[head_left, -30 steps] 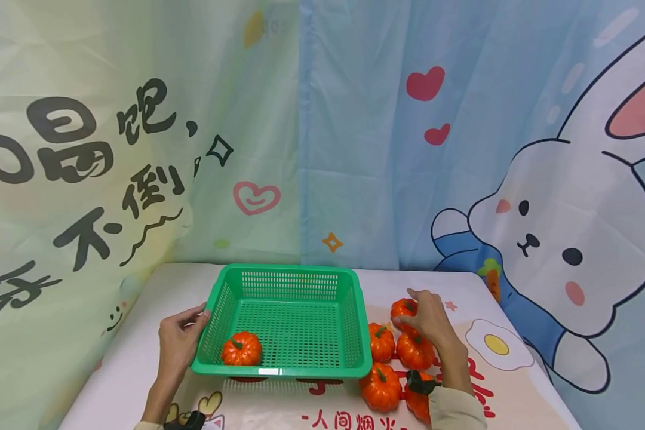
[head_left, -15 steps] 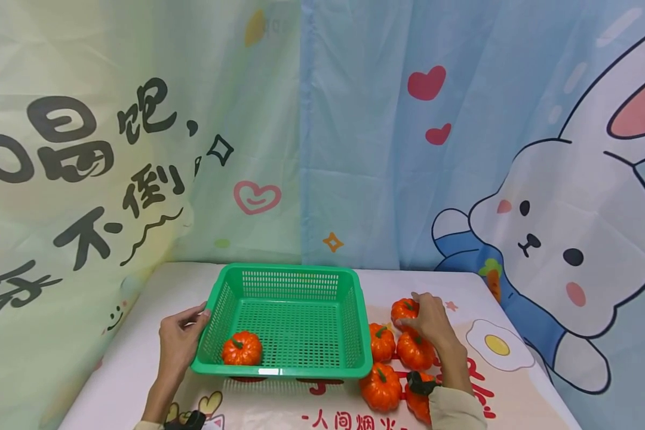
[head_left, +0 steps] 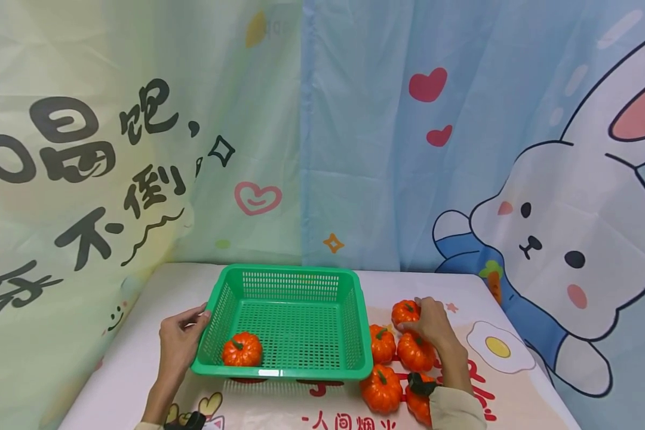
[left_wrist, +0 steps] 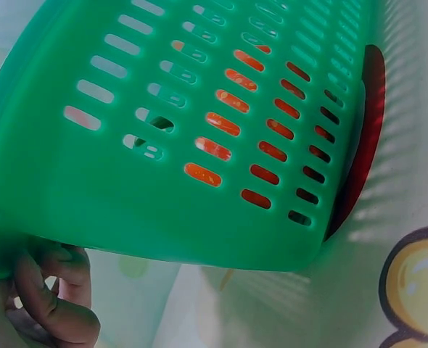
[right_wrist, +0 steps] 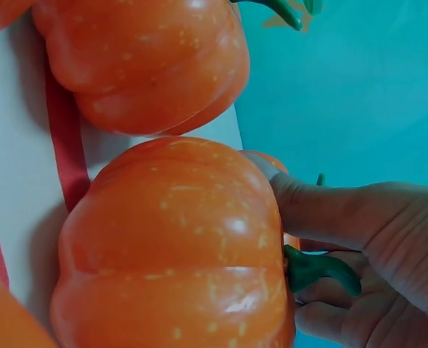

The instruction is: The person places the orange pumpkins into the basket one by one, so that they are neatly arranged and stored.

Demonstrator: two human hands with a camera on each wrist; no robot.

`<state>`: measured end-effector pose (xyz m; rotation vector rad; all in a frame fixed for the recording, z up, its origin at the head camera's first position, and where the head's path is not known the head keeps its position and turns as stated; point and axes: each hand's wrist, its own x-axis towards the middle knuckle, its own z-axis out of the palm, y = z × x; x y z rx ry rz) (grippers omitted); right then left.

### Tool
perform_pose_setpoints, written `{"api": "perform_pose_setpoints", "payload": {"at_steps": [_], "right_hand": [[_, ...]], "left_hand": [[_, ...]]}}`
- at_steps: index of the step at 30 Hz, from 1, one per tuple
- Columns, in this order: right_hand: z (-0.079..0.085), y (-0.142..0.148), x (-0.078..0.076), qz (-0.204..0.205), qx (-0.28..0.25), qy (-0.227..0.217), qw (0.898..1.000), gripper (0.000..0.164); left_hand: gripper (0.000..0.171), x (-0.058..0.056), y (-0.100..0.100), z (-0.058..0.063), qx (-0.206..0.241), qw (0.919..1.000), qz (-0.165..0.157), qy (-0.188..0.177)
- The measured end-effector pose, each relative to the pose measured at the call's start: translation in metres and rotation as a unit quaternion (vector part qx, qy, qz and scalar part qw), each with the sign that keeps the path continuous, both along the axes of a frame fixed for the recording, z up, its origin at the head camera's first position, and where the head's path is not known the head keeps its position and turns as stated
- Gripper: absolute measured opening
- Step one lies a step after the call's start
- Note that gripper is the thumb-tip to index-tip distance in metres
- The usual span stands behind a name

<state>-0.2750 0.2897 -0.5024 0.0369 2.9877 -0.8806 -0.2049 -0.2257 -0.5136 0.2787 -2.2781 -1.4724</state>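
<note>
My left hand (head_left: pixel 178 337) pinches the left rim of a green plastic basket (head_left: pixel 301 373), its curled fingers showing under the rim in the left wrist view. One orange pumpkin (head_left: pixel 242 349) with a green stem lies in the basket's near left corner. Right of the basket, my right hand (head_left: pixel 432 325) grips the farthest pumpkin (head_left: pixel 405 313), thumb on its near side and fingers at its right. In the right wrist view a closer pumpkin (right_wrist: pixel 178 246) hides most of that one, and the thumb (right_wrist: pixel 330 210) reaches past its stem.
Several other orange pumpkins sit close together beside the basket's right wall, including one (head_left: pixel 381 343) against it and one (head_left: pixel 381 388) nearer me. Another (head_left: pixel 419 406) lies partly under my right wrist. A printed cloth (head_left: pixel 269 412) covers the table; a curtain (head_left: pixel 355 149) hangs behind.
My right hand's fingers have slid from over the top of the farthest pumpkin to its right side. The left hand and basket stay in place.
</note>
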Motion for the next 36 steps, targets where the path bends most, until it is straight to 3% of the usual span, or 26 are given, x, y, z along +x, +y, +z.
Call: {"api": "perform_pose_setpoints", "payload": {"at_steps": [11, 28, 36], "right_hand": [[-0.006, 0.002, -0.003, -0.005, -0.008, -0.006, 1.0, 0.078], [0.0, 0.001, -0.003, -0.01, -0.006, 0.002, 1.0, 0.075], [0.006, -0.001, 0.001, 0.001, -0.006, 0.018, 1.0, 0.075]], "left_hand": [[0.03, 0.0, 0.0, 0.0, 0.005, 1.0, -0.001, 0.006], [0.029, -0.005, -0.001, 0.001, 0.007, 0.9999, -0.004, 0.012], [0.029, 0.0, 0.001, -0.001, 0.003, 0.9999, -0.001, 0.013]]}}
